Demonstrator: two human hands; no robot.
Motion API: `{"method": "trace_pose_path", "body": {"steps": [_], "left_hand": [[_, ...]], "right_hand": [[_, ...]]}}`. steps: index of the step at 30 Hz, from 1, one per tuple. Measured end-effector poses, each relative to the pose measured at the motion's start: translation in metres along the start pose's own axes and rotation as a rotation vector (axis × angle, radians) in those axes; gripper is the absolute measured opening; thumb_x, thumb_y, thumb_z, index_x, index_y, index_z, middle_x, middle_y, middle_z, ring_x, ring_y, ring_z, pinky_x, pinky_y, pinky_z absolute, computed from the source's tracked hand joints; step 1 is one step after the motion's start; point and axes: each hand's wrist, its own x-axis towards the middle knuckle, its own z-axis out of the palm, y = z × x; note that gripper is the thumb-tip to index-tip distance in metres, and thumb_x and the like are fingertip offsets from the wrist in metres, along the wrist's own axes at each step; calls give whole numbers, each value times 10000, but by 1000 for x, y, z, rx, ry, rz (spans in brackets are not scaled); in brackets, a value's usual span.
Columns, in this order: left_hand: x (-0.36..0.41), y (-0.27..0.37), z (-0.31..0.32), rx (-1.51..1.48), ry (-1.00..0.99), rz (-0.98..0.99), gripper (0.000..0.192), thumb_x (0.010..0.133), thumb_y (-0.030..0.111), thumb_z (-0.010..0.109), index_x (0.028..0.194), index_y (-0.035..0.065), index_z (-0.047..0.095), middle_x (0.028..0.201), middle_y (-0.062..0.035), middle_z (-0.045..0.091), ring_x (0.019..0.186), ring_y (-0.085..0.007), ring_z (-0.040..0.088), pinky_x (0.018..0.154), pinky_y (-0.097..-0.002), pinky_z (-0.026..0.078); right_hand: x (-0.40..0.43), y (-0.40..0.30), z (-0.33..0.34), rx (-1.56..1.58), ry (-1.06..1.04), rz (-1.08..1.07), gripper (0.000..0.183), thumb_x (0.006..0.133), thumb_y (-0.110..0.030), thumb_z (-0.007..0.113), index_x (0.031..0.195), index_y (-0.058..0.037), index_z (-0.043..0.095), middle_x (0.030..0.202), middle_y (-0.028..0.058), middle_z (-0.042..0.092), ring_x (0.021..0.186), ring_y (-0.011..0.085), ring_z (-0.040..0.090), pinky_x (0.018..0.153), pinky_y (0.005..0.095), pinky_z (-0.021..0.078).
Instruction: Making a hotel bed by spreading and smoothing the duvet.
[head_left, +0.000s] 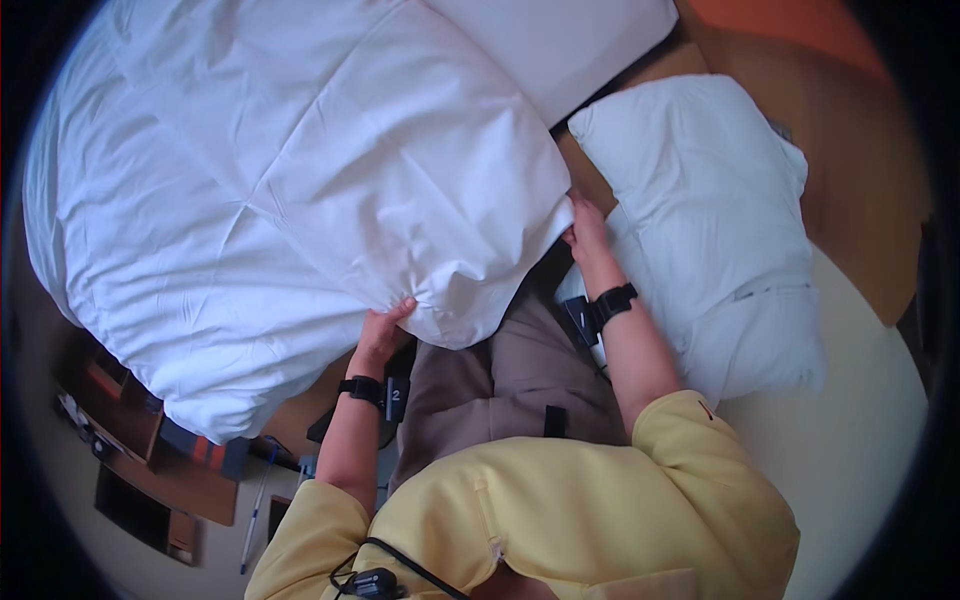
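Observation:
A large white duvet (315, 172), creased and bunched in places, spreads over the bed in front of me. My left hand (385, 330) grips its near edge, thumb on top and the fingers hidden beneath the cloth. Farther right, my right hand (584, 229) pinches the duvet's right edge close to its corner. Between the two hands the edge sags in a curve over my thighs. Two white pillows (712, 225) lie just right of my right forearm, one partly over the other, apart from the duvet.
A bare white corner of the mattress (577, 52) shows at the top. Wooden panelling (840, 165) stands to the right, beside a pale wall (840, 450). At lower left are a wooden desk unit (187, 480), a dark screen (133, 506) and a thin pole (257, 517).

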Motion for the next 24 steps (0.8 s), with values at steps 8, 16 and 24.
{"method": "trace_pose_path", "body": {"steps": [8, 16, 24], "left_hand": [[9, -15, -13, 289, 109, 31, 491, 695, 95, 714, 1126, -6, 501, 1045, -78, 583, 975, -202, 526, 866, -304, 397], [26, -47, -43, 372, 77, 71, 477, 734, 188, 690, 1118, -40, 522, 1065, -114, 587, 955, -202, 547, 844, -307, 418], [-72, -25, -71, 297, 268, 236, 269, 767, 190, 656, 956, 6, 607, 811, -31, 616, 724, -113, 557, 650, -238, 445]], "right_hand": [[-5, 74, -69, 453, 95, 304, 448, 826, -437, 516, 1115, -96, 496, 1042, 101, 548, 981, 220, 517, 827, 360, 404], [0, 80, -54, -206, 266, 55, 241, 791, -316, 532, 811, -76, 532, 731, 58, 551, 645, 165, 549, 560, 287, 450], [-54, -10, -33, -731, -116, -24, 164, 804, -233, 483, 807, -86, 555, 692, 49, 587, 527, 124, 567, 438, 229, 427]]}}
